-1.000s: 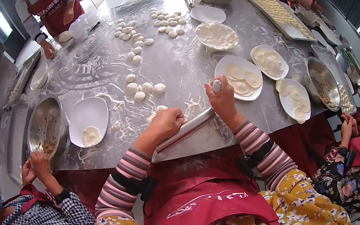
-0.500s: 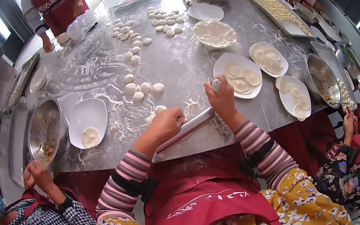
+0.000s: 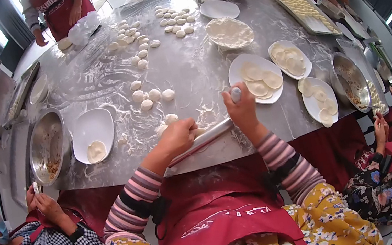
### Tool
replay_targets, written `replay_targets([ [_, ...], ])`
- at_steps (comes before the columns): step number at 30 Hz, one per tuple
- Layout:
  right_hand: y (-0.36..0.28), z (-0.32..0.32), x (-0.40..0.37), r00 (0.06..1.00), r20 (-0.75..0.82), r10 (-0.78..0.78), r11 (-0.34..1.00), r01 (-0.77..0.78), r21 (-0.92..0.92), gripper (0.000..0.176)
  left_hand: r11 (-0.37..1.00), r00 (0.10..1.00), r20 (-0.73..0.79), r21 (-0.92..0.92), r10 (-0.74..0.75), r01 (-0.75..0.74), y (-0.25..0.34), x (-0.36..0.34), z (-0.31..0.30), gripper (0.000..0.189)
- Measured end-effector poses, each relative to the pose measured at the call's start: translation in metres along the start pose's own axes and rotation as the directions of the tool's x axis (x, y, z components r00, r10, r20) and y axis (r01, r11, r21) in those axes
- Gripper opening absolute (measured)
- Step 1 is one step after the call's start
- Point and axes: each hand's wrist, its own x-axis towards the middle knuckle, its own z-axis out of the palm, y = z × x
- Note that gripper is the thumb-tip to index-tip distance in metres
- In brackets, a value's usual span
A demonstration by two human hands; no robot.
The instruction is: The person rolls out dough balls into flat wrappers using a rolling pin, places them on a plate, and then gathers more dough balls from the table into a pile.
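Left hand [image 3: 179, 138] curled, right hand [image 3: 242, 107] gripping rod [image 3: 236, 94]

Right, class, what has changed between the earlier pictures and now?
The left neighbour's hands have moved down, away from the metal bowl; a white piece now shows there. Across the table, a person's hand has drawn back. The wearer's right hand still grips the pale handle; the left hand stays nearby.

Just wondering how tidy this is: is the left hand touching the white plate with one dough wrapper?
Apart. The head view shows floury tabletop between left hand and white plate.
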Motion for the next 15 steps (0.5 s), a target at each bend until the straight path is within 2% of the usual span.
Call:
replay_targets([
  [2,-0.001,-0.001,0.0,1.0,0.009,0.008,1.0,-0.008,-0.001,0.023,0.999,0.999,-0.043,0.045,-0.009,0.011,0.003,0.005,0.0,0.015],
  [4,-0.003,-0.01,-0.007,1.0,0.028,0.013,0.998,-0.011,-0.066,0.023,0.999,0.999,0.043,0.042,0.014,-0.015,0.006,0.007,0.0,0.015],
  [7,-0.016,-0.042,-0.045,0.999,0.003,0.046,0.999,-0.046,-0.026,0.022,0.997,0.998,-0.009,0.054,0.059,-0.059,-0.009,0.002,0.005,0.015],
  [8,-0.015,-0.052,-0.062,0.989,0.015,0.148,0.988,-0.149,0.042,0.022,0.997,0.998,-0.011,0.05,0.054,-0.053,-0.011,-0.002,0.004,0.015],
  [9,-0.02,-0.055,-0.067,0.968,0.031,0.25,0.962,-0.252,0.109,0.022,0.999,1.0,-0.018,-0.033,0.015,-0.016,-0.011,-0.006,0.002,0.014],
  [10,-0.021,-0.054,-0.065,0.966,0.034,0.255,0.96,-0.257,0.111,0.022,0.993,1.0,-0.018,-0.114,-0.024,0.021,-0.009,-0.01,0.002,0.014],
  [12,-0.024,-0.048,-0.052,0.981,-0.003,0.195,0.98,-0.195,0.047,0.021,0.992,1.0,-0.008,-0.126,-0.015,0.014,-0.003,-0.014,0.004,0.014],
  [13,-0.019,-0.037,-0.037,0.997,-0.038,0.074,0.997,-0.074,0.005,0.02,0.99,1.0,-0.005,-0.138,0.0,-0.001,0.0,-0.014,0.004,0.014],
  [15,-0.01,-0.016,-0.013,1.0,-0.026,0.017,1.0,-0.018,-0.019,0.021,0.997,1.0,-0.018,-0.072,-0.015,0.013,0.004,-0.007,0.005,0.014],
])
